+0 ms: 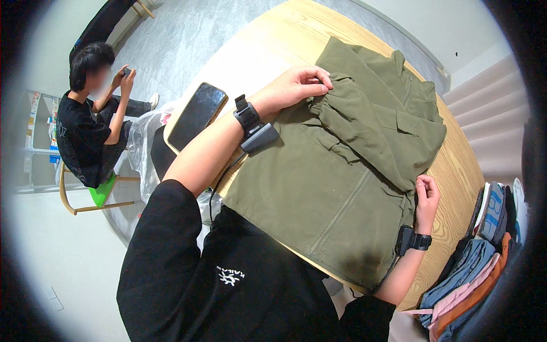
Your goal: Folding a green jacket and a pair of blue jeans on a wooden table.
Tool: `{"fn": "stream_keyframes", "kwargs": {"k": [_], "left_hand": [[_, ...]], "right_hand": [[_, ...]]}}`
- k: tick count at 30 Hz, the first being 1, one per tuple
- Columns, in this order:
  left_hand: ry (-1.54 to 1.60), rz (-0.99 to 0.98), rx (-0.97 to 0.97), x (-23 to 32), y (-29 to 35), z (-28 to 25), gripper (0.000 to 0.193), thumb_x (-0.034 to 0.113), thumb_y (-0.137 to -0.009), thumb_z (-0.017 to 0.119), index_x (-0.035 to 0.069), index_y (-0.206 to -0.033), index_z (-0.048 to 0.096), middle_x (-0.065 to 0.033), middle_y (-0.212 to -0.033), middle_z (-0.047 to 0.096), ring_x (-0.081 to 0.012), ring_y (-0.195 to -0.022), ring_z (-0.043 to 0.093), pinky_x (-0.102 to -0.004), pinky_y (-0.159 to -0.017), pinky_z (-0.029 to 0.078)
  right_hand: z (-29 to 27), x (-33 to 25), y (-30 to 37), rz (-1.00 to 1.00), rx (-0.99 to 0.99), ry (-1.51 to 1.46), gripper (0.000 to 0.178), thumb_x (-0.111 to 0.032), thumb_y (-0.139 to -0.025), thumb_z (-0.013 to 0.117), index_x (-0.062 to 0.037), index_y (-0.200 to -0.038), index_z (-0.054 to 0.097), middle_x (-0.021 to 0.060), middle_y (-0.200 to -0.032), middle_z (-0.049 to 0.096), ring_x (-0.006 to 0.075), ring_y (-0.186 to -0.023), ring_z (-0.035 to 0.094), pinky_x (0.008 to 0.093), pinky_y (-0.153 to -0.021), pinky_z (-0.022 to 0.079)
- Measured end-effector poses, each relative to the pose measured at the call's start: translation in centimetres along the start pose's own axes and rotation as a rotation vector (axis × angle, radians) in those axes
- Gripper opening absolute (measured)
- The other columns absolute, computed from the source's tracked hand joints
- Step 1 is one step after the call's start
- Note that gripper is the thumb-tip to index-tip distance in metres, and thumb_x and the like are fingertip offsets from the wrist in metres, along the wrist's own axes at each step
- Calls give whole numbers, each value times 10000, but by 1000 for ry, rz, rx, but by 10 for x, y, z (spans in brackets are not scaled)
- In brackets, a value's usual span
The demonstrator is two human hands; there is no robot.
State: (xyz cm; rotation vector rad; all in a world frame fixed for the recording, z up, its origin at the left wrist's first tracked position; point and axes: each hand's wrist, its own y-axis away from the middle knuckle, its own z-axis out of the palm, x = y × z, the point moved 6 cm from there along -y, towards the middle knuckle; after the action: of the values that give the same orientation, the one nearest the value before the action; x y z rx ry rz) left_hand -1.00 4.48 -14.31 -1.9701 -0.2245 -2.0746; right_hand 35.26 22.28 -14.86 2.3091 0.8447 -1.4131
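Observation:
An olive-green jacket (336, 194) lies spread on the wooden table in front of me, its zip line running slantwise across the body. One sleeve is laid over the front, with its gathered cuff close to my left hand (299, 88). That hand is closed, thumb and fingers pinching the cloth near the cuff. At the jacket's right edge is my right hand (427, 199), its fingers bent together on the fabric there. The hood and the other sleeve are bunched at the far side. Each wrist wears a black strap with a small device.
A dark phone (198, 117) lies on the table (268, 40) left of my forearm. Folded clothes (464, 273) are stacked at the lower right. A person (88, 125) sits at the left holding a small device. Clear plastic (145, 151) hangs near the table's left edge.

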Motion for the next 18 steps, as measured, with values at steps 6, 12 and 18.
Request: {"fn": "stream_keyframes", "kwargs": {"k": [6,12,18], "left_hand": [[8,-9,-4,1,1,1,57,86,-882,620,61,-929,640,-7,-1138,528,-99,-1051,508,-259,-947,401],[-9,-20,2,2,1,1,57,93,-884,617,68,-930,639,-15,-1156,521,-102,-1051,511,-257,-944,399],[-6,-52,3,4,3,2,71,111,-889,612,73,-945,633,-35,-1197,509,-105,-1081,501,-262,-941,398]], "right_hand": [[0,-1,0,-15,-15,-4,63,-75,-902,548,-19,-904,578,-47,-778,508,48,-699,431,204,-624,350],[0,-1,0,-3,-16,2,60,-77,-901,552,-24,-905,579,-52,-769,498,46,-693,426,201,-619,347],[1,-2,1,4,11,-13,61,-88,-902,555,-32,-898,580,-54,-768,497,44,-692,426,196,-618,344]]}}
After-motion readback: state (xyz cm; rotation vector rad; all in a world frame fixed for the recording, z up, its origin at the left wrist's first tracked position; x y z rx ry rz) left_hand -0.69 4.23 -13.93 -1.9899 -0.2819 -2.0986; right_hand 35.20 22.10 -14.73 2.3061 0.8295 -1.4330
